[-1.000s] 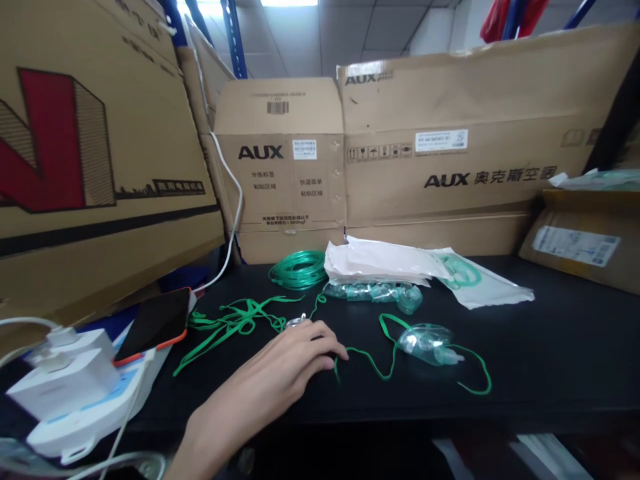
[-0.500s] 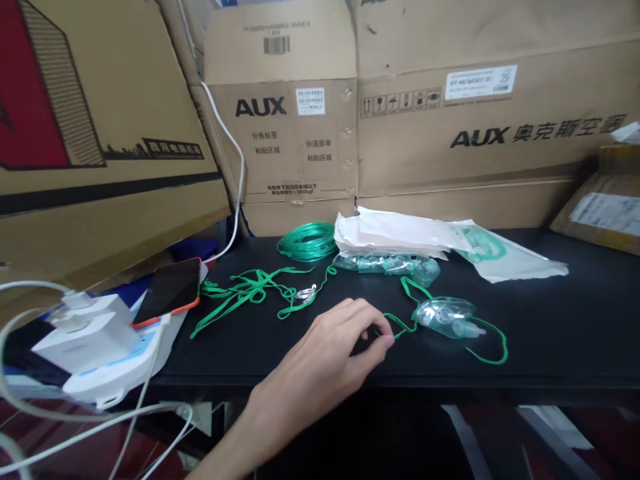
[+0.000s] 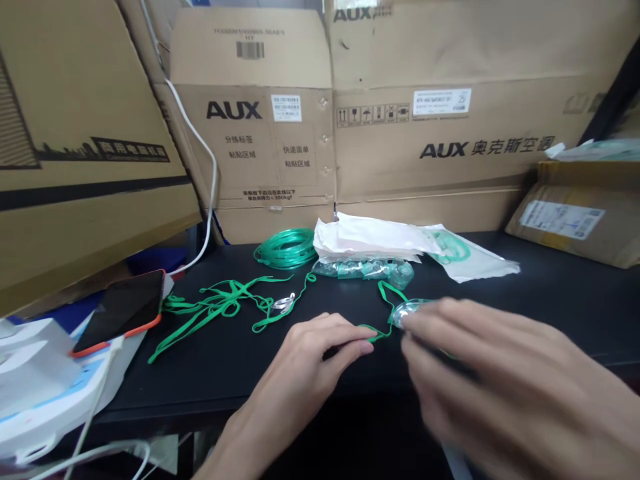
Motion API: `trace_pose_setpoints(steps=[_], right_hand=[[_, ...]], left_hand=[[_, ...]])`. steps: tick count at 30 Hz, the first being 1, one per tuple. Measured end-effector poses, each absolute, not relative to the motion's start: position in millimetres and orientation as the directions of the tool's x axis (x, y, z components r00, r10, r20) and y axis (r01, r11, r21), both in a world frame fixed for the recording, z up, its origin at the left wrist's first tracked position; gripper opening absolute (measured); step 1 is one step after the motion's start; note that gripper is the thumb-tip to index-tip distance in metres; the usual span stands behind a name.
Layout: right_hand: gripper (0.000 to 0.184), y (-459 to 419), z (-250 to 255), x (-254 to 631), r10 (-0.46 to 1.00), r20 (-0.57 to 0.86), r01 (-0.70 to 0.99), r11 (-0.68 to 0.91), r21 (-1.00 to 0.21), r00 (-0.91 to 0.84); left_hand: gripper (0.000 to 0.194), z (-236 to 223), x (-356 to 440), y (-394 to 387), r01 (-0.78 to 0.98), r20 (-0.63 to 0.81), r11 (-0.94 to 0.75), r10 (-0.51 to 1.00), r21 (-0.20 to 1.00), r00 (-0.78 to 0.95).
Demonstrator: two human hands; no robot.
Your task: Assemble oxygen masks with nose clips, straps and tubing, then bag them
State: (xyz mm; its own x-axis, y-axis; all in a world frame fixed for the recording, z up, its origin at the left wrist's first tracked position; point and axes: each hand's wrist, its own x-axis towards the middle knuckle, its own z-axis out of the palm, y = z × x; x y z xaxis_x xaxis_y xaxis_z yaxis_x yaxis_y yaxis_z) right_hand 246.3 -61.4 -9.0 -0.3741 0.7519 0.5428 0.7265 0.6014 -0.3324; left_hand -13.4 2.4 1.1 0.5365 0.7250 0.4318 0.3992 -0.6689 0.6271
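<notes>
My left hand [image 3: 315, 357] rests on the black table [image 3: 560, 293], its thumb and forefinger pinched on the green elastic strap [image 3: 387, 303] of a clear green oxygen mask [image 3: 406, 310]. My right hand [image 3: 495, 373] is blurred by motion; it covers most of the mask, with its fingertips at the mask's near side. Whether it grips the mask cannot be made out. A tangle of loose green straps [image 3: 220, 308] with a small metal clip [image 3: 283, 305] lies to the left of my left hand.
A coil of green tubing [image 3: 285, 248], white packaging bags [image 3: 370, 240] and clear connectors [image 3: 365, 270] lie at the back. Large cardboard boxes [image 3: 280, 140] wall the table. A phone [image 3: 120, 310] and white chargers [image 3: 30, 373] sit at the left, a carton [image 3: 575, 213] at the right.
My right hand has come into view from the lower right and reached the mask. My left hand keeps its pinch on the strap; the camera has shifted a little.
</notes>
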Motion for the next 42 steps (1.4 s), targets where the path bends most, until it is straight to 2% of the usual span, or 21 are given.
trace_pose_setpoints(steps=[3, 5, 7, 10, 12, 14, 17, 20, 24, 27, 29, 42], right_hand=[[0.034, -31.6, 0.4, 243.9, 0.676, 0.576, 0.852, 0.518, 0.072, -0.46], [0.041, -18.8, -8.4, 248.4, 0.67, 0.583, 0.878, 0.442, 0.185, -0.46], [0.042, -11.6, -19.7, 254.9, 0.684, 0.567, 0.882, 0.428, 0.197, -0.458], [0.038, -10.4, -22.6, 257.9, 0.693, 0.591, 0.886, 0.456, 0.082, -0.412], [0.037, -14.7, -13.2, 251.7, 0.699, 0.646, 0.878, 0.471, -0.092, -0.307], [0.035, -20.4, -1.6, 240.4, 0.742, 0.643, 0.814, 0.485, -0.318, -0.191], [0.036, -24.9, 4.5, 223.2, 0.872, 0.474, 0.587, 0.451, -0.672, -0.127], [0.045, -21.2, -6.3, 216.3, 0.95, 0.297, 0.354, 0.312, -0.882, -0.095], [0.046, -13.2, -21.4, 220.2, 0.976, 0.192, 0.079, 0.2, -0.977, -0.101], [0.04, -12.3, -21.0, 221.4, 0.964, 0.143, -0.142, 0.113, -0.983, -0.222], [0.035, -13.3, -17.8, 220.3, 0.949, 0.143, -0.213, 0.083, -0.974, -0.282], [0.034, -17.2, -14.1, 221.5, 0.931, 0.115, -0.198, 0.048, -0.979, -0.347]], left_hand=[[0.013, 1.2, -12.2, 1.7, 0.401, 0.436, -0.653, 0.742, 0.642, 0.509], [0.012, 1.4, -11.9, 1.5, 0.415, 0.431, -0.638, 0.758, 0.649, 0.49], [0.012, 1.7, -12.3, 1.3, 0.433, 0.418, -0.617, 0.776, 0.658, 0.472], [0.012, 1.6, -13.3, 1.0, 0.461, 0.393, -0.583, 0.804, 0.669, 0.446], [0.014, 1.1, -13.8, 1.1, 0.475, 0.383, -0.568, 0.816, 0.672, 0.433], [0.015, 0.2, -14.0, 1.6, 0.479, 0.382, -0.563, 0.82, 0.674, 0.426], [0.014, -1.3, -13.9, 2.9, 0.469, 0.401, -0.57, 0.816, 0.675, 0.416], [0.014, -2.0, -13.7, 4.4, 0.458, 0.428, -0.583, 0.809, 0.671, 0.403], [0.015, -0.9, -13.6, 5.9, 0.459, 0.434, -0.58, 0.812, 0.673, 0.39], [0.015, 0.2, -13.6, 5.6, 0.456, 0.431, -0.566, 0.822, 0.687, 0.372], [0.013, 0.8, -13.7, 4.3, 0.451, 0.429, -0.556, 0.829, 0.698, 0.358], [0.013, 2.4, -12.5, 3.0, 0.479, 0.376, -0.528, 0.845, 0.702, 0.381]])
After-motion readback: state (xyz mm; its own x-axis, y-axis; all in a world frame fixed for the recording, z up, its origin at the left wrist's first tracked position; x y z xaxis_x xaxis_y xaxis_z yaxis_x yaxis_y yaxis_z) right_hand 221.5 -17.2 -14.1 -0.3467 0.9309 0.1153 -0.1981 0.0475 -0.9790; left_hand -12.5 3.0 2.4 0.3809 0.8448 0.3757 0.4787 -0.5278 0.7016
